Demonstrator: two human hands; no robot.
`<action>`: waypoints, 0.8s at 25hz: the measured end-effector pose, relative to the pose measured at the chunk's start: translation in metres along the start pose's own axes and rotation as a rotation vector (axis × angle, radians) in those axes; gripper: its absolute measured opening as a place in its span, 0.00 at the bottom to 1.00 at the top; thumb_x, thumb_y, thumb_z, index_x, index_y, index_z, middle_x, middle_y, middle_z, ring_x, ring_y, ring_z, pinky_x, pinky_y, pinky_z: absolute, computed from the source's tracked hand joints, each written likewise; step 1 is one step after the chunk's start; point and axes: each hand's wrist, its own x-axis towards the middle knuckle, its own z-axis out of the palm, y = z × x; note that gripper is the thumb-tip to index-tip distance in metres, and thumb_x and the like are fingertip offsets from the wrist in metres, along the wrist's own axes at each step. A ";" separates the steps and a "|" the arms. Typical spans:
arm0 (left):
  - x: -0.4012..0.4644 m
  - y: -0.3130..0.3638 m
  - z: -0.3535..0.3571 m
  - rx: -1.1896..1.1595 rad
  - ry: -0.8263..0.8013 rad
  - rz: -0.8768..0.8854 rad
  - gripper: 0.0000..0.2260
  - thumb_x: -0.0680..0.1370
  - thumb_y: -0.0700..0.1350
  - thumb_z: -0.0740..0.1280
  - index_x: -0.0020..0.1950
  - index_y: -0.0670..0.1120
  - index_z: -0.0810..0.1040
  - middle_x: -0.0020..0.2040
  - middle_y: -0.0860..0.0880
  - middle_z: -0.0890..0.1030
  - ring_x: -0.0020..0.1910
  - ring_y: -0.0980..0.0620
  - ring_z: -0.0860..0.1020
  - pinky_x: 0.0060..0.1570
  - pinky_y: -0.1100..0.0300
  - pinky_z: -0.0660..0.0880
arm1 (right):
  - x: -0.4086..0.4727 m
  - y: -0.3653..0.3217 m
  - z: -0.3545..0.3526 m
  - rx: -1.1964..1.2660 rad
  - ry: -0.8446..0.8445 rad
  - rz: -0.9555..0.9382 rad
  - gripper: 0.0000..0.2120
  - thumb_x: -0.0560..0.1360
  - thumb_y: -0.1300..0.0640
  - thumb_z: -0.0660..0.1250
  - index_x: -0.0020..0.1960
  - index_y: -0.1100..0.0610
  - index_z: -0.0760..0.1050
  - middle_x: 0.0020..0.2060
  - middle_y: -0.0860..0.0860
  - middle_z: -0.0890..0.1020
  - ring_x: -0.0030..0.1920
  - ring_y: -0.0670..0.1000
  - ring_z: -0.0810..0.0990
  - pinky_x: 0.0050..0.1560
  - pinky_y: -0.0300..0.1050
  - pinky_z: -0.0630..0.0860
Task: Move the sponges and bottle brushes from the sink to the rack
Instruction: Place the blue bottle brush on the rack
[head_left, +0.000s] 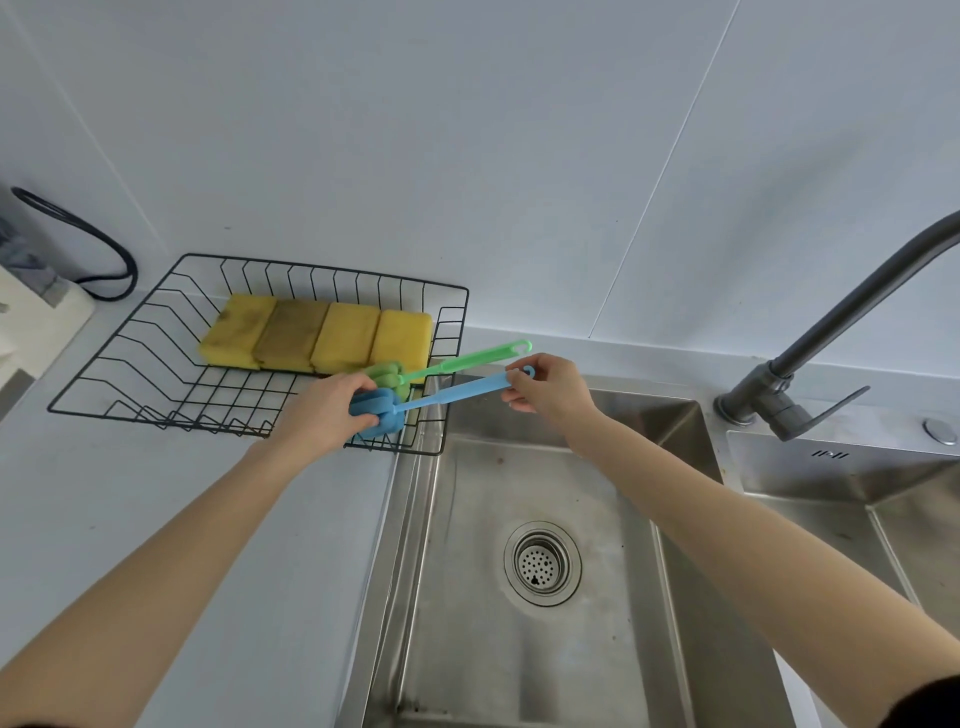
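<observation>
While both hands hold the blue bottle brush (415, 402), we lower it into the rack (156, 332).
Our left hand (324, 410) closes its grip on the foam head, our right hand (550, 387) pinches the handle ring; we should lay it beside the green bottle brush (457, 361).

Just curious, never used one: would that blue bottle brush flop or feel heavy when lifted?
Probably light: the right hand pinches the blue bottle brush by its handle tip alone. The thin handle looks straight, so likely fairly stiff. Its foam head, gripped by the left hand, probably squashes easily.

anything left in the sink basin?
No. The sink shows only its drain; the four sponges and green brush are at the rack, and both hands hold the blue brush.
</observation>
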 end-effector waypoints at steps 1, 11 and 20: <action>0.003 0.001 0.001 0.007 -0.008 -0.015 0.15 0.72 0.44 0.69 0.58 0.44 0.74 0.59 0.45 0.79 0.56 0.45 0.76 0.51 0.51 0.73 | 0.001 0.001 0.001 -0.031 -0.001 -0.017 0.01 0.76 0.64 0.63 0.47 0.60 0.72 0.34 0.53 0.78 0.28 0.42 0.79 0.40 0.34 0.79; 0.011 0.000 0.001 0.097 -0.065 -0.044 0.15 0.71 0.45 0.70 0.57 0.47 0.75 0.59 0.46 0.80 0.56 0.45 0.77 0.48 0.54 0.72 | -0.008 -0.001 0.002 -0.181 -0.074 -0.008 0.06 0.77 0.62 0.62 0.41 0.55 0.70 0.36 0.52 0.79 0.32 0.45 0.78 0.38 0.33 0.78; 0.009 -0.004 -0.014 0.069 -0.222 0.018 0.23 0.73 0.46 0.69 0.66 0.46 0.70 0.66 0.45 0.75 0.64 0.47 0.73 0.63 0.53 0.69 | -0.024 -0.013 -0.005 -0.422 -0.117 -0.090 0.13 0.77 0.60 0.60 0.60 0.60 0.72 0.51 0.58 0.81 0.44 0.52 0.75 0.39 0.36 0.71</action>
